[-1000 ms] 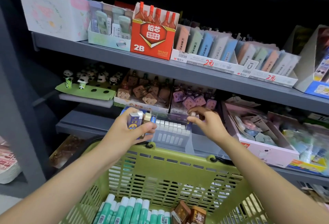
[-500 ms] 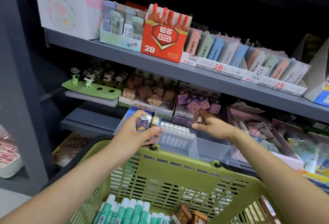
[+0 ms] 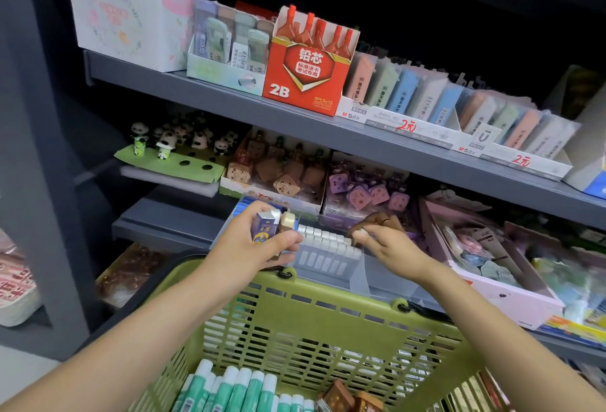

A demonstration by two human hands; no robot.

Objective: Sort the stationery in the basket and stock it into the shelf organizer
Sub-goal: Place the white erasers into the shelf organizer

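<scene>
Clearly, red box (image 3: 306, 75) marked 2B, 5PCSx12

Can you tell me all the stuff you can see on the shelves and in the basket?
basket: one, green, front centre, below the hands
glue sticks: several, teal and white, basket bottom left
brown packs: about two, basket bottom
clear organizer: one, lower shelf, behind the basket
white erasers: many, in rows in the organizer
2B lead box: one, red, upper shelf
pastel erasers: many, upper shelf, right of the lead box
panda figures: many, black and white, lower shelf left
left hand: holds blue-sleeved erasers
right hand: pinches a small white eraser over the rows
</scene>
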